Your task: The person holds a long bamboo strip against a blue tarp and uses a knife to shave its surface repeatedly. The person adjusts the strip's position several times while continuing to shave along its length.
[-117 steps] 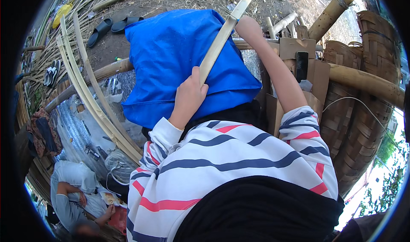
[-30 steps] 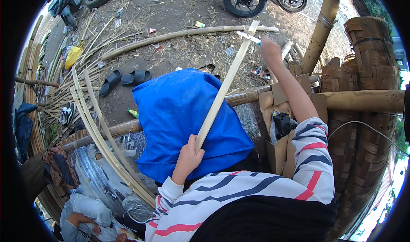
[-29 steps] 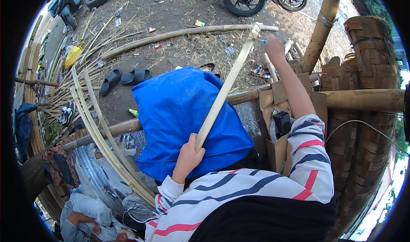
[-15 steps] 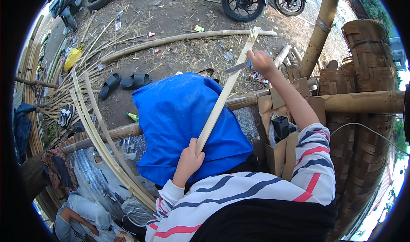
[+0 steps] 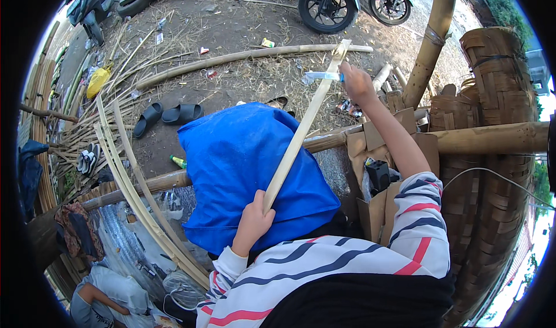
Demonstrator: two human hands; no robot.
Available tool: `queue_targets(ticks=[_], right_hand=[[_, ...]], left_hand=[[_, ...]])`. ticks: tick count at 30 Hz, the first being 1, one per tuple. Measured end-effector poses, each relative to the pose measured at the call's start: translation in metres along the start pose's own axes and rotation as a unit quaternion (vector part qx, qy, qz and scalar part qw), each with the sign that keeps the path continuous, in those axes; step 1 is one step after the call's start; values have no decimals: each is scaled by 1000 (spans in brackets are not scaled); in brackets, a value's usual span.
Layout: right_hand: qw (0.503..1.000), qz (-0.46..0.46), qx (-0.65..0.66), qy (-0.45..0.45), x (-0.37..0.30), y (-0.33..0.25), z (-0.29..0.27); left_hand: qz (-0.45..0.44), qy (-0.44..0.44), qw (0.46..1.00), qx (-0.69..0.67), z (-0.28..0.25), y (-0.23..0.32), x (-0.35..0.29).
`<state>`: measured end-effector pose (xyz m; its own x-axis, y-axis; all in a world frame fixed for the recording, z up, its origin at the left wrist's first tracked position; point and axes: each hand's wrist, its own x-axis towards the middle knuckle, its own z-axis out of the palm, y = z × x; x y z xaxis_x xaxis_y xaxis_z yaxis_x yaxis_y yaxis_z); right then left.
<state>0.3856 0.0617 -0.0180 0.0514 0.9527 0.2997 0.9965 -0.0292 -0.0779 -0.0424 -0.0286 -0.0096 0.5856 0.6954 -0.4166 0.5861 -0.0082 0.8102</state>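
Note:
A long pale bamboo strip [image 5: 302, 130] slants up and away across the blue cloth [image 5: 243, 160] over my lap. My left hand [image 5: 253, 220] is closed round its near end. Toward the far end, my right hand [image 5: 358, 85] is closed on a knife [image 5: 324, 75], whose bright blade lies across the strip. Some blue shows at the knife near my fingers; most of the handle is hidden in my fist. Beyond the blade, a small curl or node shows near the strip's tip.
Several bamboo strips [image 5: 136, 198] lean at my left, near a seated person [image 5: 104, 296]. A bamboo rail [image 5: 486, 138] runs across in front. An opened cardboard box [image 5: 379, 212] stands by my right arm, beside tall woven bamboo rolls [image 5: 501, 85]. Black slippers [image 5: 182, 114] and a motorbike [image 5: 329, 6] are farther off.
My right hand and the knife have shifted slightly up and away along the strip, and the blade has turned flatter and brighter. My left hand keeps its grip on the near end.

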Motion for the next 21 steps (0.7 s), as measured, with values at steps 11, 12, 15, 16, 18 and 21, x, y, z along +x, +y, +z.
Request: queue_targets(ticks=[11, 12, 15, 16, 18, 21], right_hand=[[936, 326, -108, -73, 2, 83, 0], [941, 321, -92, -54, 6, 76, 2], [981, 191, 0, -18, 8, 26, 8], [991, 128, 9, -32, 2, 4, 3], [999, 23, 8, -41, -10, -2, 7], [950, 302, -44, -63, -15, 51, 27]], left_hand=[[34, 13, 999, 8, 3, -2, -2], [34, 13, 999, 3, 2, -4, -2], [9, 10, 1000, 13, 0, -1, 3], [7, 9, 1000, 11, 0, -1, 1], [4, 7, 1000, 7, 1, -2, -3], [24, 3, 999, 33, 1, 2, 6]])
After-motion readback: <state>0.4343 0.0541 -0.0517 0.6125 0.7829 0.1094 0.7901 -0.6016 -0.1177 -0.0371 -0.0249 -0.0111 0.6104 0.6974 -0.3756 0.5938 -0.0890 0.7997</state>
